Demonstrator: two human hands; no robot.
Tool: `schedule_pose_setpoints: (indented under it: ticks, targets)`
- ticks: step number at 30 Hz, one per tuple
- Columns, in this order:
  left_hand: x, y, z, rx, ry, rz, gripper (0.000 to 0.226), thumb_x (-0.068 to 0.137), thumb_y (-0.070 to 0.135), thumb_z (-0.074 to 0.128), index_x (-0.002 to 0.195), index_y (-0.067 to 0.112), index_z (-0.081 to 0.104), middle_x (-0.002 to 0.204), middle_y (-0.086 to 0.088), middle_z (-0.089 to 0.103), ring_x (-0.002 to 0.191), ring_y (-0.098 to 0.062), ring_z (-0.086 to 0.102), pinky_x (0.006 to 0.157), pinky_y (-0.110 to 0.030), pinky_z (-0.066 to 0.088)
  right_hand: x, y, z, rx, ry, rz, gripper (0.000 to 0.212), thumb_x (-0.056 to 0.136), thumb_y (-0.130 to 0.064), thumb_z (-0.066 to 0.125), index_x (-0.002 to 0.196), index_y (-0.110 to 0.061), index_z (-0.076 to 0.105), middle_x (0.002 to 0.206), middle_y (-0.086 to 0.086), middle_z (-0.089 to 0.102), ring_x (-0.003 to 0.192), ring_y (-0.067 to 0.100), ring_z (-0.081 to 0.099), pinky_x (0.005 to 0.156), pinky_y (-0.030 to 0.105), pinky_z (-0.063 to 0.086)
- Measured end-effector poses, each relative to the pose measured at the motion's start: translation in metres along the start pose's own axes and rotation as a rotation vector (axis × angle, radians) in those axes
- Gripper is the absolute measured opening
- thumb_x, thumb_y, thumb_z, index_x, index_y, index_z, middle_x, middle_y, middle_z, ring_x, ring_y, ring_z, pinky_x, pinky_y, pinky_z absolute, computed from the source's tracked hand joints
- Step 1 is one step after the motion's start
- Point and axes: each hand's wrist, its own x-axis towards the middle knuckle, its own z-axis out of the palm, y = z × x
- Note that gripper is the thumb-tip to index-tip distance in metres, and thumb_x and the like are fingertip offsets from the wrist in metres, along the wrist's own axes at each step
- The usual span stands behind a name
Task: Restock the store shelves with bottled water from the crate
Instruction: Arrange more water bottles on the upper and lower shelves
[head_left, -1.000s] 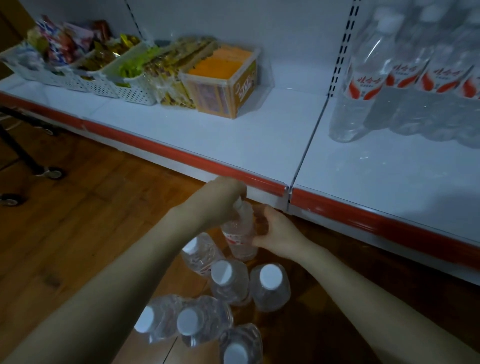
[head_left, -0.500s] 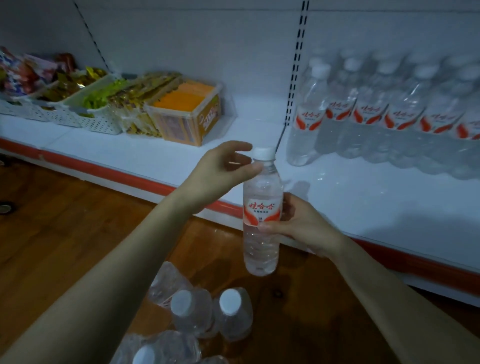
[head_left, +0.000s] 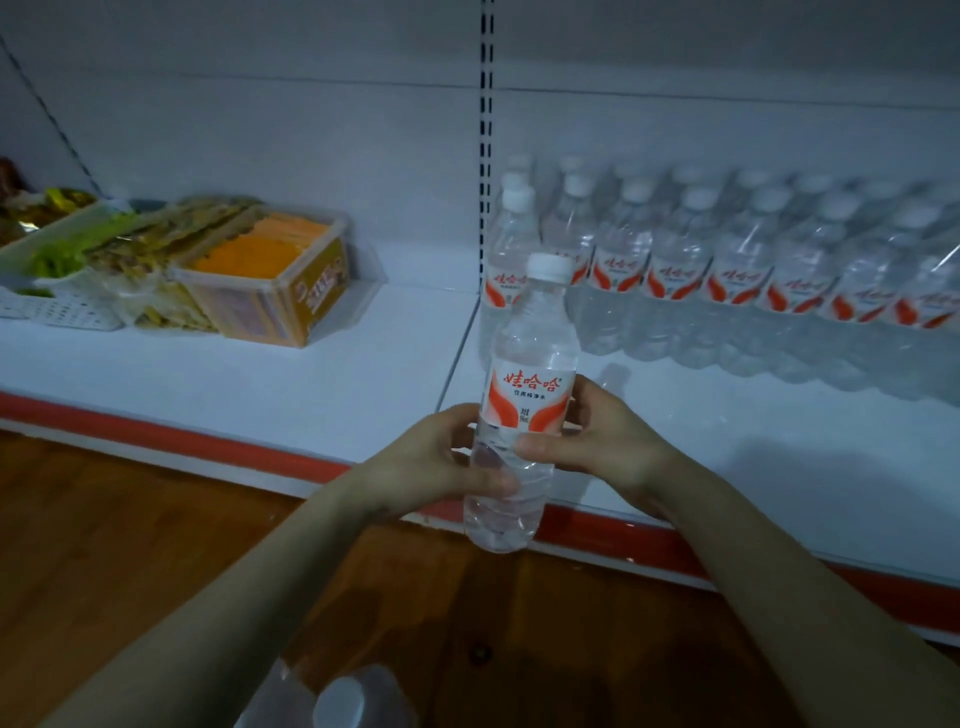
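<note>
Shelf (head_left: 311, 395): white, red-edged, above a wooden floor (head_left: 130, 545).
Bottle (head_left: 524, 364): upright, in the air before the shelf's edge.
Left hand (head_left: 431, 467): curled round its lower body.
Right hand (head_left: 608, 441): gripping its label.
Stocked bottles (head_left: 727, 280): shelf's back right.

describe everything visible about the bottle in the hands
The bottle is clear plastic, seemingly full, with a white cap and a white label bearing red-orange swooshes and red characters. It is held nearly upright in the air, top leaning slightly right, before the shelf edge. The left hand grips its lower body; the right hand holds it at the label's foot.
</note>
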Motion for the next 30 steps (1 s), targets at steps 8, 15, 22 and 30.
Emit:
schedule_pose_setpoints:
  ticks: [8,15,22,30]
  targets:
    - [0.067,0.021,0.017,-0.054,0.16,0.179,0.056,0.075,0.015,0.075,0.126,0.019,0.054,0.119,0.005,0.064,0.108,-0.01,0.061,0.092,-0.028,0.051,0.028,-0.004,-0.047,-0.033,0.237,-0.077,0.059,0.064,-0.011,0.082,0.117,-0.011,0.055,0.107,0.004,0.067,0.098,0.018,0.065,0.087,0.034,0.053]
    - [0.116,-0.002,0.051,0.015,0.377,0.176,0.037,0.081,0.019,0.07,0.117,0.016,0.063,0.112,0.002,0.069,0.097,-0.006,0.064,0.083,-0.013,0.05,0.06,0.023,-0.065,-0.066,0.378,-0.094,0.055,0.066,-0.005,0.081,0.112,-0.013,0.052,0.101,-0.002,0.064,0.096,0.015,0.062,0.085,0.029,0.052]
    - [0.14,-0.024,0.048,0.17,0.529,0.008,0.038,0.083,0.041,0.063,0.09,0.004,0.066,0.078,-0.01,0.066,0.071,-0.021,0.06,0.056,-0.013,0.036,0.092,0.04,-0.063,-0.079,0.376,-0.12,0.056,0.067,-0.008,0.081,0.111,-0.019,0.048,0.103,-0.005,0.062,0.102,0.014,0.06,0.09,0.029,0.05]
    - [0.163,-0.026,0.047,0.051,0.626,-0.131,0.047,0.078,0.052,0.063,0.071,0.006,0.063,0.072,-0.023,0.062,0.061,-0.021,0.051,0.069,-0.042,0.051,0.122,0.037,-0.073,-0.137,0.296,-0.154,0.058,0.072,-0.01,0.078,0.12,-0.014,0.047,0.115,-0.001,0.06,0.11,0.016,0.057,0.098,0.031,0.046]
